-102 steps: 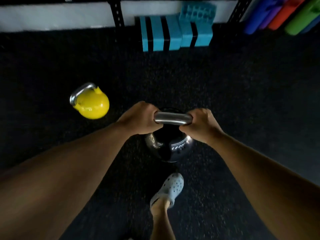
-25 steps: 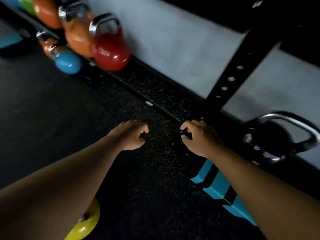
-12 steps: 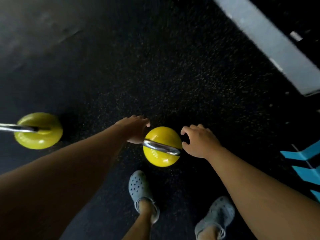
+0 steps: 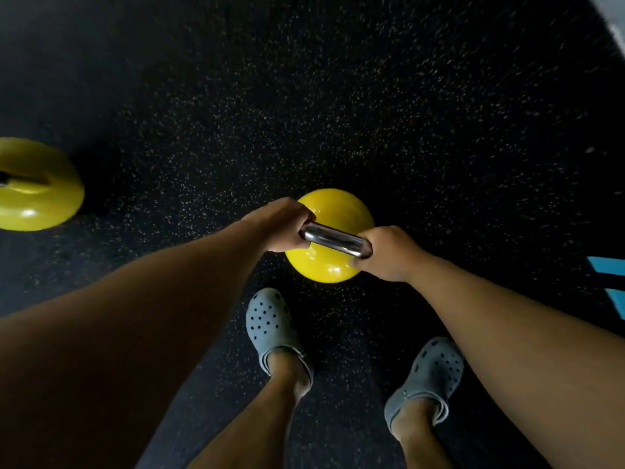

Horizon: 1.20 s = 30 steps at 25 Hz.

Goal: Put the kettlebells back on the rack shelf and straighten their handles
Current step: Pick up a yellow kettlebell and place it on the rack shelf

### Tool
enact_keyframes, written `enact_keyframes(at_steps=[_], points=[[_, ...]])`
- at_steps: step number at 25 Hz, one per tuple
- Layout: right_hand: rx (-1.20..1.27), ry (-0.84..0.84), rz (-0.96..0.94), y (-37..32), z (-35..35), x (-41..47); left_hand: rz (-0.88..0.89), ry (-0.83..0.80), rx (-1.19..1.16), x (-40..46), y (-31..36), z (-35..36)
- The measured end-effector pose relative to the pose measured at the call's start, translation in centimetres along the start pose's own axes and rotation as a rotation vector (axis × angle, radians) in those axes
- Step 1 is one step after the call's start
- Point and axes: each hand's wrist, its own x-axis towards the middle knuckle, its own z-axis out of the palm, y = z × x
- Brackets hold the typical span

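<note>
A yellow kettlebell [image 4: 333, 211] with a shiny steel handle [image 4: 334, 243] sits on the dark speckled floor just ahead of my feet. My left hand [image 4: 282, 225] is closed around the left end of that handle. Wrapped around the right end is my right hand [image 4: 389, 253]. A second yellow kettlebell [image 4: 37, 194] rests on the floor at the far left edge, partly cut off. The rack shelf is out of view.
My two feet in grey perforated clogs [image 4: 274, 328] [image 4: 427, 377] stand just behind the kettlebell. Blue blocks [image 4: 610, 282] poke in at the right edge. A pale strip [image 4: 614, 18] shows at the top right corner. Black rubber flooring [image 4: 304, 96] stretches ahead.
A second ago my empty hands were by the rack beside the black kettlebell. I turned to the floor, and both hands have closed on the yellow kettlebell's handle.
</note>
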Motion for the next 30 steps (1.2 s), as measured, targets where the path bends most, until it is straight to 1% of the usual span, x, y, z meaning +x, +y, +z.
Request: enact_keyframes(at_steps=[1,3,7,12,15,19,21,26,28,30], points=[[-0.012,-0.026,0.015,-0.2,-0.4,-0.3,-0.004,-0.015,0.000,-0.3,0.3,-0.2],[0.003,-0.012,0.050,-0.9,-1.6,-1.4,-0.006,-0.036,-0.010,-1.1,1.4,-1.2],[0.095,0.125,0.129,-2.2,-5.8,-5.8,0.043,-0.071,-0.016,-2.4,5.7,-5.9],[0.236,0.297,0.278,-2.5,-12.9,-12.8,0.209,-0.108,0.077,-1.7,13.5,-14.3],[0.286,0.444,0.318,-1.6,-18.8,-15.6,0.316,-0.040,0.137,0.0,18.4,-19.9],[0.246,0.619,0.298,0.9,-27.8,-17.7,0.398,0.035,0.197,3.1,25.2,-27.5],[0.217,0.691,0.287,2.0,-31.8,-18.5,0.440,0.104,0.238,4.8,28.3,-30.8],[0.166,0.882,0.364,6.2,-42.5,-21.2,0.587,0.276,0.368,10.1,37.9,-39.0],[0.122,0.959,0.408,7.6,-45.6,-21.8,0.650,0.349,0.413,12.5,40.8,-41.3],[0.089,1.019,0.435,8.9,-48.1,-22.0,0.689,0.389,0.456,14.7,43.3,-43.3]])
